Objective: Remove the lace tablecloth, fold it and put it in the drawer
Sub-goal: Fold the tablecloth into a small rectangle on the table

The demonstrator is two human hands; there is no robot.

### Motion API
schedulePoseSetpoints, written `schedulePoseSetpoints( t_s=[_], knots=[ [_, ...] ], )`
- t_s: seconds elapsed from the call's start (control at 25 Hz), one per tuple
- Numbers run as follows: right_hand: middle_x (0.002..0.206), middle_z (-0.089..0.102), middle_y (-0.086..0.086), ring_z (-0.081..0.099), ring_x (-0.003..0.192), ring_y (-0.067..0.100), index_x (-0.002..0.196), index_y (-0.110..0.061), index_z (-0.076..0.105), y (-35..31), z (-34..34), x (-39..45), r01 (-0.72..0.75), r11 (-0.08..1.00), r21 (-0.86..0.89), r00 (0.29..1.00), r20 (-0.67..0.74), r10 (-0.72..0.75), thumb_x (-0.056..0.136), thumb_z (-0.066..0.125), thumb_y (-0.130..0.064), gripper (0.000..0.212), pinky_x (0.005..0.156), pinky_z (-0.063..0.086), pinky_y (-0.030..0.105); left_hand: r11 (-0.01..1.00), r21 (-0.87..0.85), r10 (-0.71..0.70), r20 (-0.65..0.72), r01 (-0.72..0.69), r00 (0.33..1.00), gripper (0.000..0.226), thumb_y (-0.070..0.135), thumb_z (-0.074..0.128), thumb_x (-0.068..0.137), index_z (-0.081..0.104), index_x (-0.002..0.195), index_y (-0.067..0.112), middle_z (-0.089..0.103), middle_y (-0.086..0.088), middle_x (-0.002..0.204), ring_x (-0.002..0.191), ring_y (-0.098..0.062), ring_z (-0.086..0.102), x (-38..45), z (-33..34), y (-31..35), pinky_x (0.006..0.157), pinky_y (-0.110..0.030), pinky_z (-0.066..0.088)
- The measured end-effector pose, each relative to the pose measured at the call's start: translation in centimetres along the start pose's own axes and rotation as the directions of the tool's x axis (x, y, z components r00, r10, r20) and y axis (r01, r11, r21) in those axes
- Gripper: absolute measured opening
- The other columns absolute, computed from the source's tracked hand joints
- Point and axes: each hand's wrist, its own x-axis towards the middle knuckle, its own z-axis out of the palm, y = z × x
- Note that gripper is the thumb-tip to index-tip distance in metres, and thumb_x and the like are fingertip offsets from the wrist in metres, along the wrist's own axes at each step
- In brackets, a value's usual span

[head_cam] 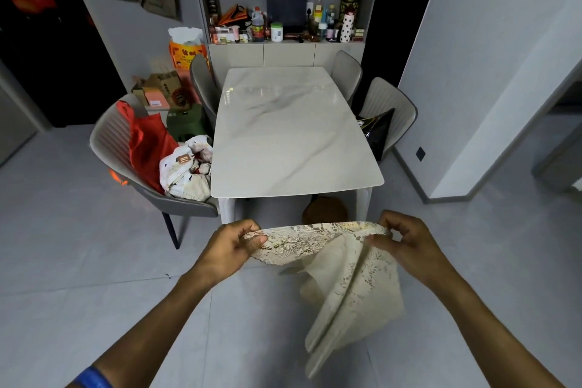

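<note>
A person is standing just off the near edge of a white marble dining table [293, 135], holding the lace tablecloth [343, 271] up in the air with both hands. The left hand [231, 244] is pinching one end of the cloth's top edge between thumb and curled fingers, and the right hand [406, 242] is gripping the other end the same way, so the edge is stretching nearly level between them. The cream cloth is hanging doubled over, its layers drooping in a point below the right hand, above the grey tiled floor [78, 261] and clear of the table. The tabletop is lying bare, reflecting the room light. Grey chairs are standing along both long edges; the nearest chair on the left [110, 142] is carrying a red bag [148, 145] and a heap of patterned fabric [185, 170]. Beyond the far edge, a shelf unit [286, 0] is holding bottles and jars.
</note>
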Motion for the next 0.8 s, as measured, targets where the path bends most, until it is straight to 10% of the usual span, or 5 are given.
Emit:
schedulePoseSetpoints(
  t_s=[0.24, 0.52, 0.64, 0.8],
  knots=[
    [0.055, 0.034, -0.001, 0.032, 0.051, 0.008, 0.054, -0.013, 0.04, -1.5, -0.6, -0.3, 0.046, 0.984, 0.173, 0.999, 0.003, -0.047, 0.074, 0.062, 0.017, 0.043, 0.048, 0.027, 0.019, 0.936, 0.258, 0.279, -0.129, -0.24, 0.952, 0.023, 0.011, 0.058, 0.088, 0.043, 0.086, 0.029, 0.06, -0.002, 0.065, 0.056, -0.029, 0.054, -0.7, 2.8, 2.8, 0.053, -0.036, 0.051],
    [0.052, 0.034, -0.004, 0.031, 0.047, 0.005, 0.059, -0.022, 0.035, -1.5, -1.2, -0.7, 0.133, 0.986, -0.095, 0.986, -0.087, -0.142, 0.077, 0.064, 0.002, 0.041, 0.045, 0.025, 0.018, 0.65, 0.449, 0.58, 0.229, -0.614, 0.782, 0.055, -0.011, 0.057, 0.066, 0.06, 0.11, 0.022, 0.07, -0.003, 0.111, 0.066, -0.024, 0.066, -1.7, 5.4, 4.8, 0.055, -0.027, 0.055],
    [0.066, 0.053, 0.002, 0.048, 0.055, 0.017, 0.068, -0.023, 0.04, -1.7, -2.0, -1.0, 0.197, 0.903, -0.381, 0.976, -0.014, -0.219, 0.082, 0.067, -0.019, 0.031, 0.047, 0.037, 0.023, 0.61, 0.612, 0.488, 0.21, -0.503, 0.847, 0.053, -0.012, 0.067, 0.067, 0.073, 0.108, 0.021, 0.073, -0.001, 0.104, 0.075, -0.022, 0.068, -1.3, 6.7, 4.7, 0.063, -0.029, 0.06],
    [0.064, 0.05, 0.002, 0.047, 0.055, 0.018, 0.07, -0.022, 0.041, -3.0, -1.9, -1.6, 0.309, 0.885, -0.348, 0.95, 0.157, -0.27, 0.083, 0.065, -0.034, 0.03, 0.046, 0.032, 0.018, 0.859, 0.493, 0.187, -0.051, -0.138, 0.981, 0.028, 0.004, 0.056, 0.085, 0.07, 0.107, 0.016, 0.072, -0.007, 0.096, 0.085, -0.03, 0.067, 0.1, 7.6, 6.2, 0.069, -0.033, 0.057]
  ],
)
